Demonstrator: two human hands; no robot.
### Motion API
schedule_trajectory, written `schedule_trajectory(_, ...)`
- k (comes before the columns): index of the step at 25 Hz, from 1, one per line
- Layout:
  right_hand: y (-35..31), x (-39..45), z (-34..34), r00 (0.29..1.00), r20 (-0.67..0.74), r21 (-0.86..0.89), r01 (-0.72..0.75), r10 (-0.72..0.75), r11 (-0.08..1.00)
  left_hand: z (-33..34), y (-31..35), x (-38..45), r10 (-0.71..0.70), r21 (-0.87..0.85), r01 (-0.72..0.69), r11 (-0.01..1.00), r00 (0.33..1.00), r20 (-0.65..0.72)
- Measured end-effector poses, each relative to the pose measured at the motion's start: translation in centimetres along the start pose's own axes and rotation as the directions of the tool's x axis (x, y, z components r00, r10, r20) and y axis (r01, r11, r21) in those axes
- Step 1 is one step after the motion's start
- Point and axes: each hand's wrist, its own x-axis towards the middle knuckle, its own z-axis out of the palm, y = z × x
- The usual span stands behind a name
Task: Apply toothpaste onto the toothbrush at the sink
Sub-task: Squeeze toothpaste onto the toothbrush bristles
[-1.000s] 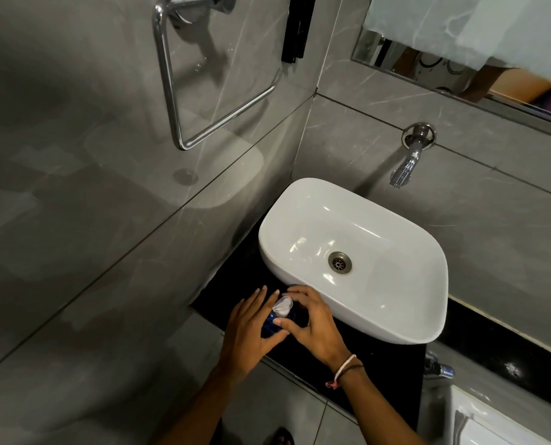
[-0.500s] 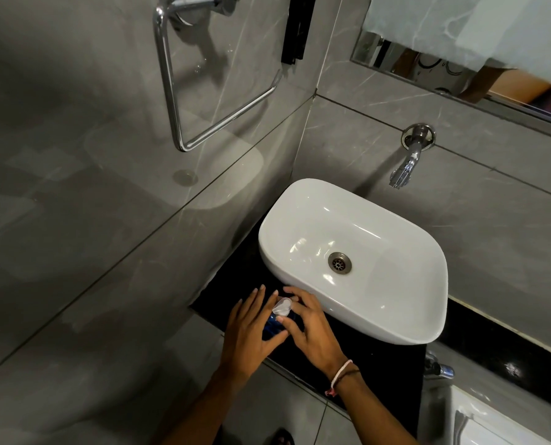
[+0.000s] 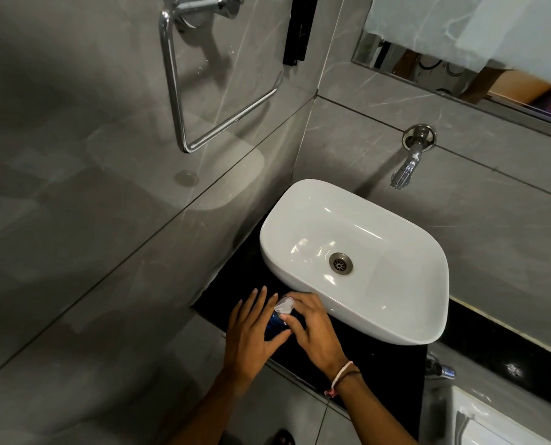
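Note:
On the black counter (image 3: 380,377), just in front of the white sink (image 3: 303,194), a small blue item (image 3: 275,326) with a clear plastic cap (image 3: 284,306) sits between both hands. My left hand (image 3: 251,338) presses its palm and thumb against the blue body, fingers straight and spread. My right hand (image 3: 316,335) curls its fingers over the clear cap from the right. Most of the item is hidden by the hands, so I cannot tell if it is the toothpaste or the toothbrush.
A chrome tap (image 3: 407,165) juts from the grey tiled wall above the basin. A chrome towel ring (image 3: 178,101) hangs on the left wall, a mirror (image 3: 428,62) at upper right. A second small tap (image 3: 441,369) and a white fixture (image 3: 498,425) are at lower right.
Both hands have stayed around the blue item. The right hand's fingers have shifted slightly on the clear cap.

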Motion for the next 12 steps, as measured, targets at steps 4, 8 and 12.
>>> schedule_trajectory(4, -0.31, 0.51, -0.23, 1.0, -0.004, -0.063, -0.021, 0.02, 0.998, 0.11, -0.01, 0.07, -0.003, 0.038, 0.003, 0.999, 1.0, -0.009)
schedule_trajectory(8, -0.04, 0.3, -0.43, 1.0, -0.015, -0.068, 0.006, -0.007, 0.998, 0.61, 0.35, -0.21, -0.028, 0.043, 0.028, 0.999, 0.999, -0.019)
schedule_trajectory(12, -0.97, 0.2, -0.1, 0.998, -0.065, -0.101, -0.03, 0.023, 0.994, 0.57, 0.08, -0.07, -0.006, 0.06, 0.008, 0.998, 0.999, -0.034)
